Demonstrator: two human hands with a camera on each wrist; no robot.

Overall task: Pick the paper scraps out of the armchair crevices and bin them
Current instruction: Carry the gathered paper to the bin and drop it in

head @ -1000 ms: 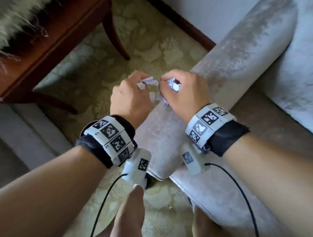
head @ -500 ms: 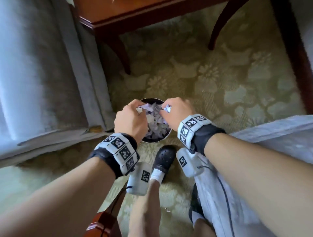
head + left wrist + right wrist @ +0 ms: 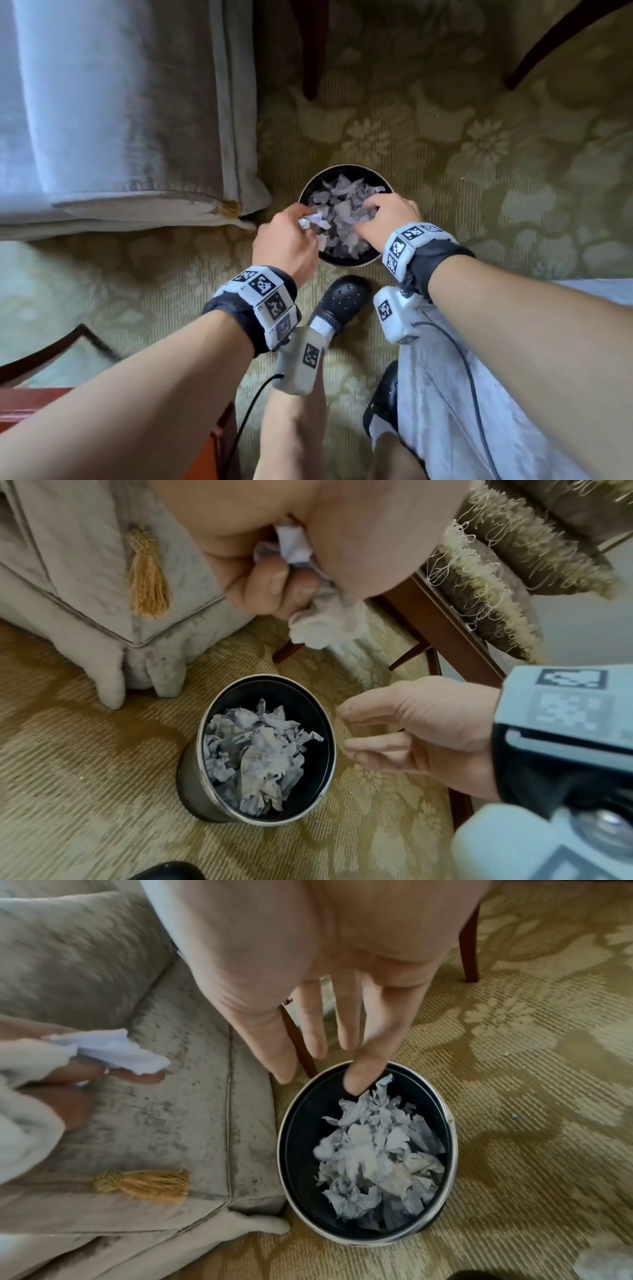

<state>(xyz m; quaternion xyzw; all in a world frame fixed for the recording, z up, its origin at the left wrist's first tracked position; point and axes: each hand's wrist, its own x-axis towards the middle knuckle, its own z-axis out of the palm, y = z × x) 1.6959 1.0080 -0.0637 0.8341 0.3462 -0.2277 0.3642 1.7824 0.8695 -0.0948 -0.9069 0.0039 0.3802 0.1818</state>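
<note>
Both hands hung over the bin on the carpet, just right of the armchair. The left hand was curled around crumpled scraps, some trailing below the fingers; how many, I could not tell. The right hand was spread, fingers straight, holding nothing. One bin, its heap of scraps too tangled to count. Such paper looked light, soft and crushable, best pinched by the bunched middle.
</note>
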